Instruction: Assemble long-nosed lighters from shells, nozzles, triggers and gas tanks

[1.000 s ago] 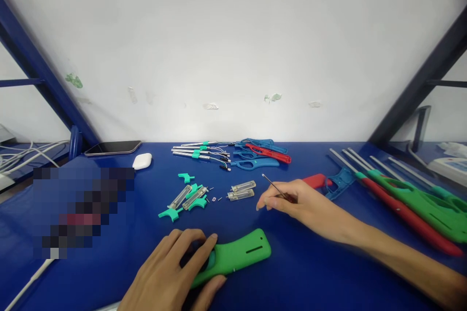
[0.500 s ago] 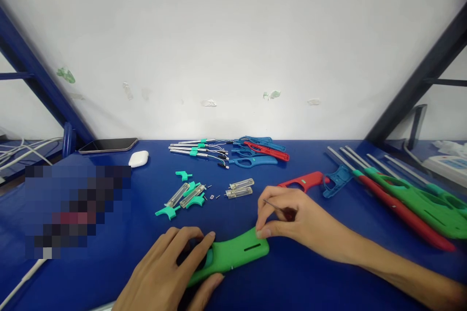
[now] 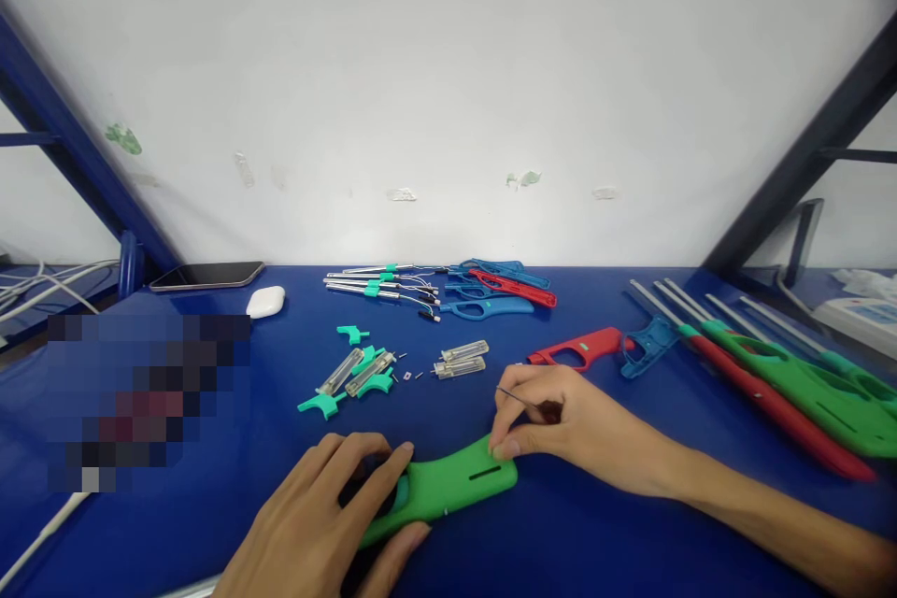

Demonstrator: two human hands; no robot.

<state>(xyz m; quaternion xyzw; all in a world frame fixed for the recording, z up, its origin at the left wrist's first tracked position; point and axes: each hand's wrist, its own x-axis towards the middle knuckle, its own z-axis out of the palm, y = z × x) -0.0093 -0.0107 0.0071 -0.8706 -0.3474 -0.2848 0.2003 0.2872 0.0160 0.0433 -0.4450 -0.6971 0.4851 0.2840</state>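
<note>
A green long-nosed lighter (image 3: 448, 486) lies at a slant near the front of the table, its slotted end to the right. Over its left part my left hand (image 3: 312, 514) is closed, thumb along the near edge; the grip under the fingers is mostly hidden. The thumb and fingertips of my right hand (image 3: 553, 420) pinch the lighter's far right corner. Tucked in that same hand is a thin metal-shafted tool with a dark red handle (image 3: 550, 412), its tip pointing up and left, away from the lighter.
Beyond my hands lie clear fuel tanks (image 3: 459, 364), teal triggers (image 3: 323, 405) and tiny pins. Metal nozzle tubes (image 3: 364, 287) and blue and red casings (image 3: 491, 306) are at the back. Assembled lighters (image 3: 777, 406) lie right. A phone (image 3: 208, 276) and white case (image 3: 266, 302) are left.
Both hands stay on the green lighter, almost unmoved. My right hand has shifted very slightly left, and the view has tilted a little.
</note>
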